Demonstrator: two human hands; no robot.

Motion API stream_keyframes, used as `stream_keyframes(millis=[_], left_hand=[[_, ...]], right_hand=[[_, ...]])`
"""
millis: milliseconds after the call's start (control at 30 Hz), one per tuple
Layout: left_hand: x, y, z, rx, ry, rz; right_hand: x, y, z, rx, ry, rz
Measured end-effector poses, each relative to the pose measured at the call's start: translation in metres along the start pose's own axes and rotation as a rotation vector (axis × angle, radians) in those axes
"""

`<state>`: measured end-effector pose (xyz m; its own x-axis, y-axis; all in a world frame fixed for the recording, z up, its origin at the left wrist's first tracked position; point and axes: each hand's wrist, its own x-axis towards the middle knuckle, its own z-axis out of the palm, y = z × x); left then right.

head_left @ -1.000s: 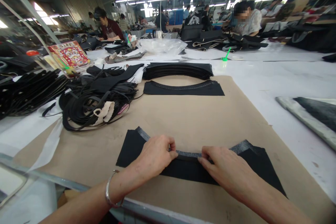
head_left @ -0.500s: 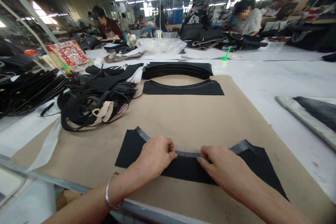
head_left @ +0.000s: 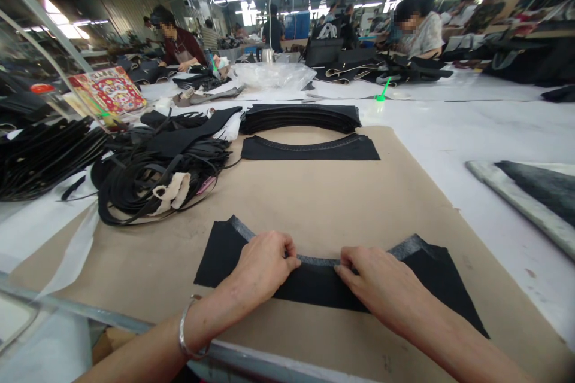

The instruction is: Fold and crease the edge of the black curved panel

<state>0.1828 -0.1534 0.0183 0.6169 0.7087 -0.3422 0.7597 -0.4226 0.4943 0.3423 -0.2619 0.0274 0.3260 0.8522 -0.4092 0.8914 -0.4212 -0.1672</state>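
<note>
A black fabric panel (head_left: 314,287) with a curved upper edge lies flat in front of me. Along that curve runs a grey folded strip, partly covered by my fingers. My left hand (head_left: 268,260) pinches the edge left of the middle, thumb and fingers closed on it. To the right, my right hand (head_left: 371,272) pinches the same edge, its thumb on the black side. A short stretch of grey edge shows between the two hands. Beyond lies a similar black piece (head_left: 309,151) with its curve facing away from me, just in front of a stack of black panels (head_left: 300,119).
Brown paper (head_left: 287,197) covers the near part of the white table (head_left: 449,137). A heap of black strips (head_left: 135,185) sits at left. A slab with black material (head_left: 534,191) lies at right. Further back are a green-tipped bottle (head_left: 381,96), plastic sheeting (head_left: 274,76) and several people.
The whole view has shifted slightly left. Both hands keep their pinch on the panel's curved edge, with hardly any movement.
</note>
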Motion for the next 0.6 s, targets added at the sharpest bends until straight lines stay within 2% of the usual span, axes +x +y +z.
stream_keyframes(millis=[200, 400, 600], left_hand=[[0.0, 0.002, 0.0, 0.033, 0.011, -0.006], [0.0, 0.008, 0.004, 0.091, 0.032, -0.005], [-0.002, 0.003, 0.011, 0.096, 0.082, 0.001]], right_hand=[[-0.001, -0.002, -0.001, -0.033, 0.005, 0.011], [-0.005, -0.003, -0.001, -0.084, 0.063, -0.029], [-0.009, -0.001, -0.001, -0.058, 0.112, -0.028]])
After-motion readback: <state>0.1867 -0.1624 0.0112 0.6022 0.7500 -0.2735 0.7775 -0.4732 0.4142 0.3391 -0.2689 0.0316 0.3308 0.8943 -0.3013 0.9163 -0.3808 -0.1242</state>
